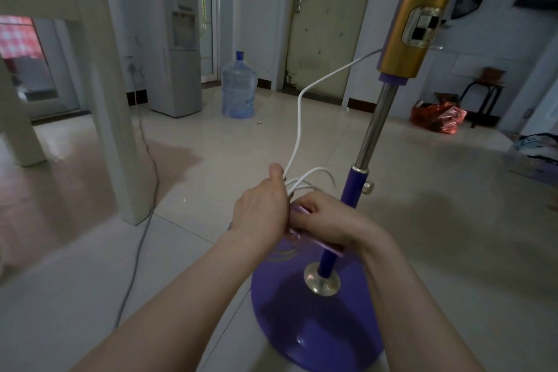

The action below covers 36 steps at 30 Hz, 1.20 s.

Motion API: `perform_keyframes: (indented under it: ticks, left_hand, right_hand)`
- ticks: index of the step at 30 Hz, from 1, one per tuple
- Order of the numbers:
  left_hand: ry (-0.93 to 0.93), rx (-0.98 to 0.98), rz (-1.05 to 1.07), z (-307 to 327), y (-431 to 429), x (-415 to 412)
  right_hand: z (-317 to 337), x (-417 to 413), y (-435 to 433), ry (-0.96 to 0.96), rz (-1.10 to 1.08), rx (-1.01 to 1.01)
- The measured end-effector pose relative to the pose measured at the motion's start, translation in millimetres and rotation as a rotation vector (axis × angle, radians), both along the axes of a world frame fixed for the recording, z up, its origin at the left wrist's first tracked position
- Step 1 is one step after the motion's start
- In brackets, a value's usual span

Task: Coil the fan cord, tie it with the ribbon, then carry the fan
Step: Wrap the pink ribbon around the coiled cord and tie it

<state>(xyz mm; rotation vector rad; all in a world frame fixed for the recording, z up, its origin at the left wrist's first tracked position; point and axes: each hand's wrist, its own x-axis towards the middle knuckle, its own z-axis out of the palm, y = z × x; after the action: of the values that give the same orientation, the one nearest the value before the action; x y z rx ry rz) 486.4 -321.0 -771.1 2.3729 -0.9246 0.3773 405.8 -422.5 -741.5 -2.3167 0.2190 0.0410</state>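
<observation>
**Above the fan base, two hands close on cord and ribbon**

Nearest the camera, two bare forearms reach forward and meet over the glossy purple round fan base (pixel 317 326). The left hand (pixel 261 214), back up and thumb raised, is closed around the gathered loops of thin white fan cord (pixel 302 184). The right hand (pixel 326 222) presses against it, fingers curled on a flat pale-purple ribbon (pixel 320 243) whose end sticks out below the wrist. Just behind, the purple and chrome fan pole (pixel 374 127) rises to a gold control housing (pixel 419 18), where the cord's free run attaches. Farther off stand a clear blue water jug (pixel 238 87) and a white water dispenser (pixel 172 36).
</observation>
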Motion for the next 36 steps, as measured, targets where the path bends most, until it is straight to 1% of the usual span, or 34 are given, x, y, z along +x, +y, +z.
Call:
perform_keyframes:
  ticks: [2, 3, 4, 7, 10, 12, 15, 18, 19, 20, 21, 22, 24, 25, 26, 30, 33, 34, 36]
  left_hand:
    - [0.021, -0.004, -0.009, 3, 7, 8]
    - [0.016, -0.005, -0.025, 5, 9, 9]
    - [0.014, 0.003, -0.048, 6, 11, 8]
    - [0.049, 0.091, -0.109, 8, 10, -2]
    - [0.123, 0.199, -0.187, 13, 12, -4]
    - [0.247, 0.205, -0.296, 22, 17, -2]
    - [0.444, 0.163, -0.441, 40, 22, 2]
    - [0.717, 0.075, -0.481, 56, 32, 6]
    - [0.773, 0.078, -0.506, 59, 36, 8]
    - [0.785, 0.104, -0.521, 61, 41, 11]
    - [0.759, 0.140, -0.517, 62, 44, 13]
    - [0.685, 0.190, -0.491, 61, 46, 14]
    - [0.467, 0.300, -0.385, 61, 44, 15]
    - [0.390, 0.327, -0.328, 61, 43, 15]
    - [0.353, 0.333, -0.290, 63, 42, 14]
    - [0.318, 0.310, -0.224, 72, 42, 10]
    - [0.270, 0.237, -0.066, 83, 42, 3]
    - [0.221, 0.221, -0.034, 85, 40, -1]
    - [0.096, 0.218, -0.055, 85, 34, -10]
  right_hand:
    - [-1, 1, 2, -0.048, -0.021, 0.256]
    - [-1, 3, 3, -0.068, -0.053, 0.344]
    - [0, 5, 4, -0.081, -0.087, 0.375]
    - [-3, 12, 3, -0.093, -0.125, 0.304]
    - [-6, 13, 1, -0.104, -0.148, 0.332]
    - [-4, 14, 0, -0.106, -0.169, 0.359]
    - [3, 15, -1, -0.090, -0.169, 0.402]
    - [11, 13, 1, -0.067, -0.164, 0.432]
    - [13, 13, 1, -0.062, -0.156, 0.413]
    - [14, 13, 1, -0.058, -0.153, 0.384]
    - [14, 13, 2, -0.056, -0.161, 0.347]
    - [13, 14, 2, -0.059, -0.180, 0.306]
    - [9, 16, 5, -0.066, -0.227, 0.245]
    - [7, 17, 6, -0.069, -0.246, 0.236]
    - [7, 18, 7, -0.079, -0.260, 0.229]
    - [11, 17, 7, -0.119, -0.297, 0.113]
    - [6, 18, 10, -0.126, -0.329, 0.068]
    - [4, 19, 12, -0.130, -0.341, 0.071]
    - [2, 21, 13, -0.126, -0.348, 0.049]
